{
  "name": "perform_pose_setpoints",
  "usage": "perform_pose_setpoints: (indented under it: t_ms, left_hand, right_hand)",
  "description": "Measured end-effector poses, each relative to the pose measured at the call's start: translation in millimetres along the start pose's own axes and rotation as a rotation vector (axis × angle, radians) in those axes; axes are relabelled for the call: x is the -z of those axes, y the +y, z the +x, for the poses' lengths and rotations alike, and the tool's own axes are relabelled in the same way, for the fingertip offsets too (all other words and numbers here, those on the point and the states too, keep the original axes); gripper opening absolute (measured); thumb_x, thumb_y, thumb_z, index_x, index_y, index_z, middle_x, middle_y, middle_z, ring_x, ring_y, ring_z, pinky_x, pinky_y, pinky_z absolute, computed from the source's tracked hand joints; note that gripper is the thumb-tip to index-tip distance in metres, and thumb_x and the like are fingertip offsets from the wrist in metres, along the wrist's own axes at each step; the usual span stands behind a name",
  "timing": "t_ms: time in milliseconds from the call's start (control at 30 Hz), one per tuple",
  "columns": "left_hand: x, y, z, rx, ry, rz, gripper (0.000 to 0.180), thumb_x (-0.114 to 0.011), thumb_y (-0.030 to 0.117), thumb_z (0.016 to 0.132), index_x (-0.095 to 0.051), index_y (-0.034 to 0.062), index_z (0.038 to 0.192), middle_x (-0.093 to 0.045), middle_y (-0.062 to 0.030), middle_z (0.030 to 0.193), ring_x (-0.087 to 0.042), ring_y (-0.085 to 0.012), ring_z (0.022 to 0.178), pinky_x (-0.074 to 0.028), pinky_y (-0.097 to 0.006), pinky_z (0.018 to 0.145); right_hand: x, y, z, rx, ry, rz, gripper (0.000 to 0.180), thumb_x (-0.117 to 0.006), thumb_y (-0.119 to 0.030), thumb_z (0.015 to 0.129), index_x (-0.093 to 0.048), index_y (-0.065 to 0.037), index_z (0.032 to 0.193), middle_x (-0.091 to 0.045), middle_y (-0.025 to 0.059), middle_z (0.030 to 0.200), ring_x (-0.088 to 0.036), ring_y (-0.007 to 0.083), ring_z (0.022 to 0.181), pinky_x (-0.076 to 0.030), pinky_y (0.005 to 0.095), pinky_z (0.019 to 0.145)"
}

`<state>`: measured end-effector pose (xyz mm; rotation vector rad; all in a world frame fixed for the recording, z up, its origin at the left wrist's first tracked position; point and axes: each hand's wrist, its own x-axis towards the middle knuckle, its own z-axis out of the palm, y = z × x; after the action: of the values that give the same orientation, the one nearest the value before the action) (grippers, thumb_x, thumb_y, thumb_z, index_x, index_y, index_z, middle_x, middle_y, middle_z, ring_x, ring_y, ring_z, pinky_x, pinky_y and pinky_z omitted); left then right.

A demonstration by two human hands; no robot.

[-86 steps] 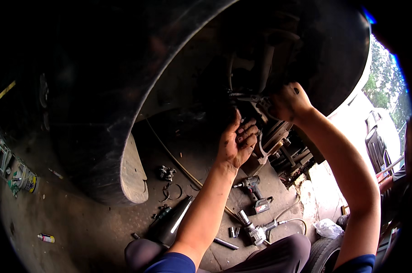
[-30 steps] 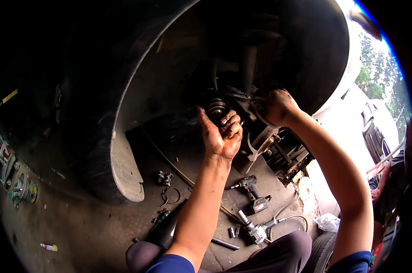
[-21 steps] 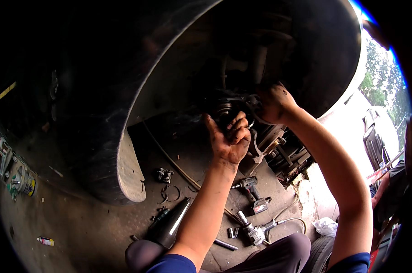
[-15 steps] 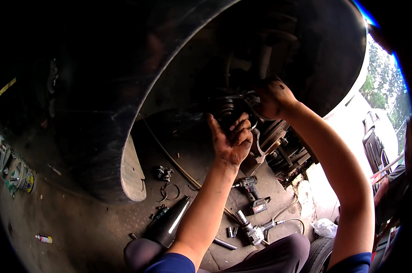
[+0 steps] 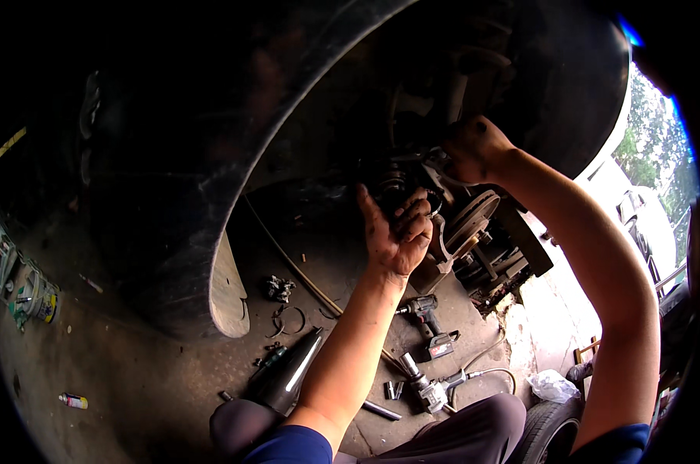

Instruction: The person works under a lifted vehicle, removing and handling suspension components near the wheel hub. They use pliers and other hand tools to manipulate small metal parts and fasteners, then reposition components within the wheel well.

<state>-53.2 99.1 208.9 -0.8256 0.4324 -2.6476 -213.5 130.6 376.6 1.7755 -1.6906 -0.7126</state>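
Where the fender (image 5: 172,185) shades the ribbed boot (image 5: 394,178), the left hand (image 5: 398,236) curls beside it, thumb spread; the right hand's (image 5: 477,151) grip I cannot tell. An impact wrench (image 5: 432,396) lies near, a bucket (image 5: 44,300), contents unclear, left.

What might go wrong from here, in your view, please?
Dark smears on the left hand might let it slip on the ribbed part beside it. The right hand, in shade near the disc, could get scraped. The hose lying across the floor may catch a foot.
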Motion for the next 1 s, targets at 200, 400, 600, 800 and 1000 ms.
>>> perform_pose_setpoints:
  t_ms: [200,400,600,800,1000]
  left_hand:
    - [3,6,2,0.030,-0.061,0.096,0.081,-0.070,0.067,0.091,-0.053,-0.0074,0.118,-0.041,0.0011,0.073,-0.034,-0.0066,0.057,-0.027,-0.019,0.039]
    - [4,5,2,-0.033,0.046,0.113,0.081,-0.067,0.069,0.092,-0.055,-0.0081,0.116,-0.041,0.0002,0.072,-0.035,-0.0074,0.057,-0.026,-0.019,0.038]
    - [7,3,1,-0.022,0.037,0.149,0.084,-0.062,0.074,0.093,-0.056,-0.0072,0.115,-0.043,-0.0006,0.072,-0.037,-0.0079,0.057,-0.027,-0.019,0.037]
    - [6,2,-8,-0.024,0.106,0.115,0.084,-0.062,0.076,0.091,-0.056,-0.0051,0.110,-0.044,-0.0006,0.073,-0.038,-0.0075,0.057,-0.031,-0.019,0.042]
    - [-13,3,-15,0.027,0.170,-0.006,0.082,-0.064,0.075,0.090,-0.054,-0.0031,0.112,-0.044,0.0001,0.071,-0.037,-0.0049,0.054,-0.024,-0.019,0.042]
  right_hand:
    - [2,12,11,0.056,0.014,-0.057,0.042,-0.067,-0.045,0.086,-0.074,-0.016,0.115,-0.074,0.0038,0.115,-0.066,0.0235,0.119,-0.046,0.0424,0.107]
    - [-10,20,6,0.164,0.404,0.041,0.044,-0.072,-0.039,0.084,-0.070,-0.015,0.121,-0.075,0.0079,0.112,-0.068,0.0269,0.114,-0.051,0.0416,0.100]
    - [38,19,-45,-0.093,0.327,0.305,0.039,-0.077,-0.035,0.083,-0.071,-0.010,0.113,-0.074,0.0165,0.094,-0.072,0.0373,0.090,-0.057,0.0439,0.080]
    - [15,-10,-138,-0.314,0.412,0.720,0.025,-0.081,-0.019,0.083,-0.063,-0.003,0.086,-0.062,0.0159,0.072,-0.060,0.0325,0.060,-0.047,0.0402,0.057]
    - [-48,-70,-250,-0.592,0.383,1.028,0.029,-0.082,-0.017,0.085,-0.057,-0.002,0.087,-0.052,0.0101,0.071,-0.044,0.0183,0.065,-0.042,0.0369,0.060]
